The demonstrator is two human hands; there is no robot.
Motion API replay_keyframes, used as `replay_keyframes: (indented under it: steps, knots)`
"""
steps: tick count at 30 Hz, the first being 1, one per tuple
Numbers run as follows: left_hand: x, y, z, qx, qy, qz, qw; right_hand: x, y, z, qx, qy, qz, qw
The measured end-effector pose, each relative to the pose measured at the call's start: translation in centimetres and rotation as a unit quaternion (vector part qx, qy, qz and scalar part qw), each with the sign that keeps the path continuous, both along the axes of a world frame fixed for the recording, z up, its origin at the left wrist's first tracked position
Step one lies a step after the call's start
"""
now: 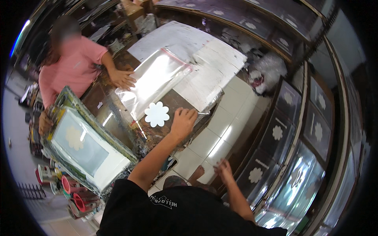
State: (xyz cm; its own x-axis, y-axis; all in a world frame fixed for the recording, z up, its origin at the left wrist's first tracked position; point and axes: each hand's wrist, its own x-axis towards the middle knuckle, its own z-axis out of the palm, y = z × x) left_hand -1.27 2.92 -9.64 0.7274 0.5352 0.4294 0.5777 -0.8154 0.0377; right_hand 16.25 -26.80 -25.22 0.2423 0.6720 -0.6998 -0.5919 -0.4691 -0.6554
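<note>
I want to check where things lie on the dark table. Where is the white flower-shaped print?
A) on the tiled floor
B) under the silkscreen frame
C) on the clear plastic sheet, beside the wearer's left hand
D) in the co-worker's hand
C: the white flower-shaped print lies on the clear plastic sheet, just beside the left hand.

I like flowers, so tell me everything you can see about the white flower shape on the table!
The white flower is a flat shape with rounded petals all around, solid white, looking like fresh print or a cutout; which one is hard to tell. It lies flat on the dark, paint-stained table, at the near end of a clear plastic sheet. The person's left hand rests on the table just beside it, fingertips close to its petals but not clearly touching. The right hand hangs away, over the floor.
</note>
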Motion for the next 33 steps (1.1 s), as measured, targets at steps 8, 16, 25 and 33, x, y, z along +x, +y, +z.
replay_keyframes:
  steps: [8, 16, 25, 33]
  knots:
    - [1.3, -11.6, 2.1, -0.036, -0.019, -0.210, 0.977, 3.2, 7.1, 16.2, 0.304, 0.064, -0.012, 0.950]
    - [-5.9, -22.9, 1.0, -0.129, 0.032, -0.367, 0.921, -3.4, -0.3, 14.3, 0.181, -0.118, -0.103, 0.971]
    - [-21.2, -31.6, -4.1, -0.400, 0.087, -0.440, 0.799, -12.3, -19.3, 6.4, -0.014, -0.141, -0.446, 0.884]
    - [-31.4, -36.1, -13.7, -0.519, 0.213, -0.302, 0.771, -19.9, -35.4, -4.4, -0.007, -0.114, -0.680, 0.725]
